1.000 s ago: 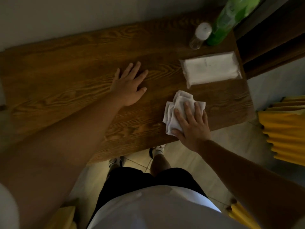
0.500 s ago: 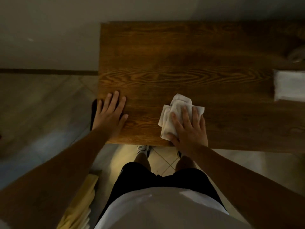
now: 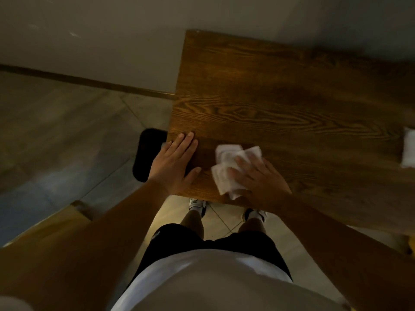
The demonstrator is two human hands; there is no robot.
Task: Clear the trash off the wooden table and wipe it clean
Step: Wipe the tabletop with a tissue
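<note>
Wooden table (image 3: pixel 280 104) fills the upper right of the view, left end and near edge both visible, top bare of trash in the part shown; grain is smooth and looks sealed, so a cloth should slide over it easily. Hard, rigid, heavy, no need to hold it beyond bracing.

Left hand (image 3: pixel 174 163) lies flat and open, palm down, on the near-left corner of the table, fingers together, gripping nothing; it reads as a brace.

Right hand (image 3: pixel 258 176) is spread palm down on a crumpled white wipe (image 3: pixel 226 173), pressing it to the table near the front edge, just beside the left hand. Fingers splayed over it, not curled round it. The hand is motion-blurred, so whether the thumb pinches a fold underneath can't be told.

The wipe is soft, light, limp, probably damp tissue or cloth; it will bunch and roll under a drag. Best handled by flat pressure from fingers and palm across its middle, not a pinch at one corner, or it tears or trails.

A white packet (image 3: pixel 407 149) sits cut off at the right edge of the frame, well apart. Dark mat (image 3: pixel 148 153) on the floor by the table corner.
</note>
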